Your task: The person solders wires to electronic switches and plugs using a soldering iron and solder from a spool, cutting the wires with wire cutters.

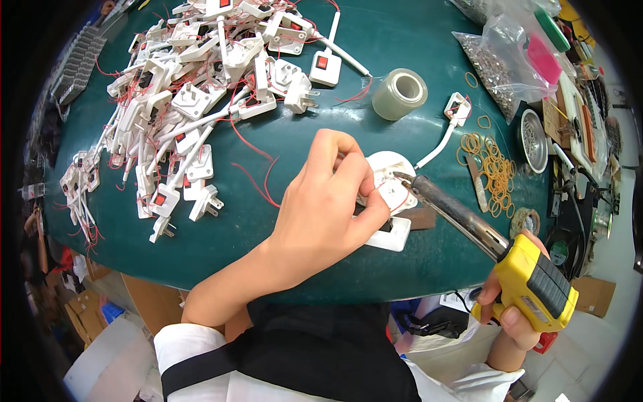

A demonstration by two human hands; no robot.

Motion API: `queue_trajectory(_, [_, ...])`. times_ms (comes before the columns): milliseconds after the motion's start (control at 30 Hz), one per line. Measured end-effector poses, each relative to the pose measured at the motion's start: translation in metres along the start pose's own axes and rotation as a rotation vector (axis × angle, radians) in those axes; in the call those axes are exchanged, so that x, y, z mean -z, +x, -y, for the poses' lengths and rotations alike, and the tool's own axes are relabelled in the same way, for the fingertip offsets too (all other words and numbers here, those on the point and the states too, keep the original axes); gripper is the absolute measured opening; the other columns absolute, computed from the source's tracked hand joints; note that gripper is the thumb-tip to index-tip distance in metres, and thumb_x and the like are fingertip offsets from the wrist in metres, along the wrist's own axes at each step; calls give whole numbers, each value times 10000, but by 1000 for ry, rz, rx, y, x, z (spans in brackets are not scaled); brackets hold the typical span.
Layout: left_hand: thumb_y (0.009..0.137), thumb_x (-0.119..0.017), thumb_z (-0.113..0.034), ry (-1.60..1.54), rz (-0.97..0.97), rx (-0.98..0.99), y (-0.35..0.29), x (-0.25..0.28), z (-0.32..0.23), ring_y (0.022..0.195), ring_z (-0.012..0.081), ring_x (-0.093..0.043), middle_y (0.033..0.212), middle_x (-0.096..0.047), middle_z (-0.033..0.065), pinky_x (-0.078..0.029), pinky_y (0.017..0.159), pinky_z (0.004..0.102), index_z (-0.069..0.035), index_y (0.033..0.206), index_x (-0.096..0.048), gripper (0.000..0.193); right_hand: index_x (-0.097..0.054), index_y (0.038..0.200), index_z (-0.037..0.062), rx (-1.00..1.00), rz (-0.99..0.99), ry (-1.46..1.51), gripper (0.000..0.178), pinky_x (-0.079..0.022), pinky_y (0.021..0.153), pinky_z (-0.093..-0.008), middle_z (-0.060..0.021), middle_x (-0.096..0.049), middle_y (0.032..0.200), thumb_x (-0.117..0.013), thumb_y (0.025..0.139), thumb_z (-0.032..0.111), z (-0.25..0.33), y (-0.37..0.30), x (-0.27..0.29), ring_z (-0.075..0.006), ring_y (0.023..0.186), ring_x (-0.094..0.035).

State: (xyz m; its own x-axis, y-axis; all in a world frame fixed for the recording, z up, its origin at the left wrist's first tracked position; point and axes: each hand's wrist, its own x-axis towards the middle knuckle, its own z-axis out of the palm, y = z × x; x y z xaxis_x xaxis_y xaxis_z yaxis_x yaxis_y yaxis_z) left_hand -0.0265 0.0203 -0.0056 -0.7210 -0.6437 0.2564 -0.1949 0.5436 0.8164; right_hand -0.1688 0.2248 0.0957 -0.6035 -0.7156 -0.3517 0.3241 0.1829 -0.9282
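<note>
My right hand (pixel 514 325) grips the yellow handle of a soldering gun (pixel 541 285) at the right. Its metal barrel reaches up and left, and the tip touches or hovers just over a round white plastic housing (pixel 388 162); which of the two I cannot tell. My left hand (pixel 325 197) is closed in a pinch at the housing's left edge. Whatever is between those fingertips is hidden. A white rectangular plug housing (pixel 394 236) lies just below, beside a brown block (pixel 422 218). Thin red wire shows inside the round housing.
A large heap of white plug pieces (pixel 194 100) with red wires covers the left of the green table (pixel 301 144). A tape roll (pixel 400 94), a small white plug piece (pixel 457 110), rubber bands (pixel 499 181), a clear bag (pixel 492 63) and a metal bowl (pixel 534 141) lie rightward.
</note>
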Motion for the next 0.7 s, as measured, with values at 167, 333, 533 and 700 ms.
queue_trajectory(167, [713, -676, -86, -119, 28, 51, 2, -2, 5, 664, 218, -550, 801, -500, 62, -455, 565, 351, -18, 756, -513, 181, -314, 1384, -103, -34, 40, -83, 938, -504, 548, -226, -189, -666, 883, -819, 639, 162, 7, 4, 3, -188, 715, -673])
queue_trajectory(333, [690, -671, -89, -180, 73, 147, 6, -3, 7, 650, 222, -541, 770, -495, 56, -444, 567, 363, -34, 728, -512, 173, -387, 1345, -104, -75, -22, -219, 899, -528, 594, -236, -176, -673, 871, -816, 621, 213, 11, 2, 4, -191, 716, -685])
queue_trajectory(533, [678, -665, -89, -165, 72, 172, 7, -1, 3, 647, 222, -538, 764, -496, 55, -440, 570, 361, -40, 700, -509, 165, -390, 1344, -104, -49, 89, -255, 890, -543, 633, -240, -158, -679, 846, -807, 639, 242, 9, 11, 8, -180, 727, -691])
queue_trajectory(700, [671, -665, -82, -201, 111, 207, 8, 2, 4, 669, 220, -552, 797, -522, 58, -451, 581, 348, -35, 690, -504, 169, -421, 1329, -96, -96, 49, -275, 893, -547, 639, -244, -151, -685, 838, -822, 622, 274, 10, 14, 5, -173, 716, -691])
